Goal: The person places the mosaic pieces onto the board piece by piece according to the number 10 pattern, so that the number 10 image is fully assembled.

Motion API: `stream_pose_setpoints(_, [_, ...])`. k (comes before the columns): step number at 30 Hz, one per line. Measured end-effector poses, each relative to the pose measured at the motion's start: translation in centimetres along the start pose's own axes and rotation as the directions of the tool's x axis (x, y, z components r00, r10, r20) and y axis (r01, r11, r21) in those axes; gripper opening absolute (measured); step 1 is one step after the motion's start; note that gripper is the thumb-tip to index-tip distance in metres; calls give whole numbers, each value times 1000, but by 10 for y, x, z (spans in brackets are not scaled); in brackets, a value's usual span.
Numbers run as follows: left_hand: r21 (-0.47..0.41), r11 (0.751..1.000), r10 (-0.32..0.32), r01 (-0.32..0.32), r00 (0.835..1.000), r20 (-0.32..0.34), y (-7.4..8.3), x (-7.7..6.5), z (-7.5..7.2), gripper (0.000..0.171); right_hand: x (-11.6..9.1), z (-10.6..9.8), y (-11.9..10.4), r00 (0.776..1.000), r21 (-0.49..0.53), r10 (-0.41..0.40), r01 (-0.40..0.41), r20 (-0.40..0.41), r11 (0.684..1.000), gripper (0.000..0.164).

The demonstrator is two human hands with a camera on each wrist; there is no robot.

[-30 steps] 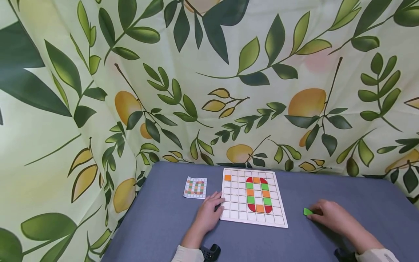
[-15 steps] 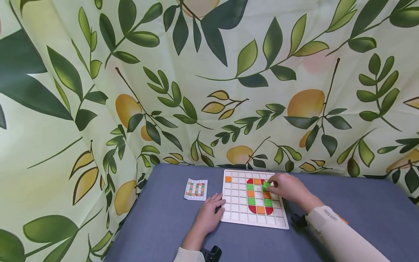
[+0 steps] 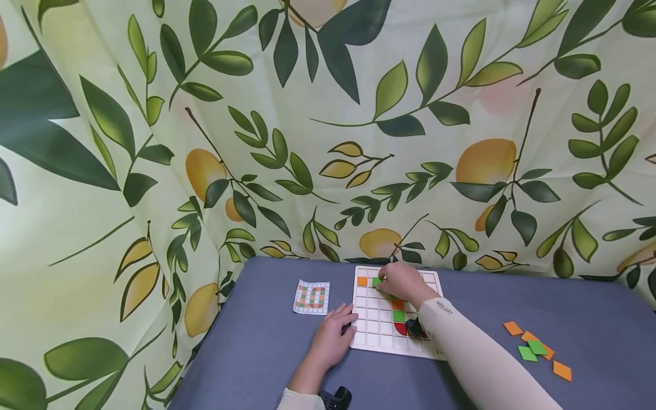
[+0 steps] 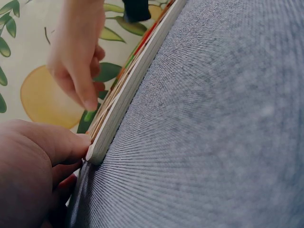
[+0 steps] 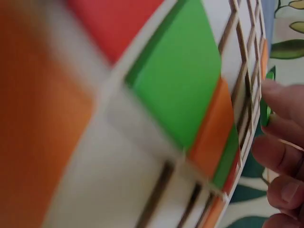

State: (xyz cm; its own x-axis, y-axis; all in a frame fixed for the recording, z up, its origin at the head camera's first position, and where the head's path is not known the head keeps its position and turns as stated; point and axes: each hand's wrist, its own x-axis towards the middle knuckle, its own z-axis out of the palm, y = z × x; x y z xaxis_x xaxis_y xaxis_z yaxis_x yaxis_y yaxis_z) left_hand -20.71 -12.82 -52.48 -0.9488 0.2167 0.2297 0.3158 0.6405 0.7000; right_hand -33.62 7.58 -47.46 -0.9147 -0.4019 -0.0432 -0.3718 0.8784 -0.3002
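My right hand (image 3: 404, 282) pinches a small green square tile (image 3: 377, 282) over the upper left part of a white gridded board (image 3: 365, 336). That tile is just right of an orange tile (image 3: 361, 281) in the grid's corner. In the right wrist view, thumb and fingers hold the green tile (image 5: 265, 110) by its edges. My left hand (image 3: 329, 337) rests against the board's left side, its fingers stretched out; in the left wrist view the thumb touches the board's edge (image 4: 124, 102). Red, orange and green tiles set in the board are partly hidden under the right forearm.
A small printed card (image 3: 311, 297) with a coloured grid pattern lies left of the board. Several loose tiles, among them an orange tile (image 3: 562, 371) and a green tile (image 3: 527, 353), lie on the blue-grey tablecloth (image 3: 256, 347) at right. A leaf-patterned cloth (image 3: 287, 171) hangs behind.
My right hand has carried the green tile left from the table at right, across the board, to its upper left. Loose tiles at right have come into view. The left hand stays put.
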Motion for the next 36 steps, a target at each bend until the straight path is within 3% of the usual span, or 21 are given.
stream_pose_setpoints(13, [3,1000,10,-10,1000,-5,-3,2,2,27,12,9,-11,992,31,126,-126,2,992,25])
stream_pose_setpoints(20, [-7,1000,-3,3,1000,5,-3,1,2,28,11,8,-16,991,51,130,-131,13,990,32])
stream_pose_setpoints(36, [8,1000,12,-12,1000,-4,-2,1,1,27,6,8,-8,985,147,172,-175,31,974,28])
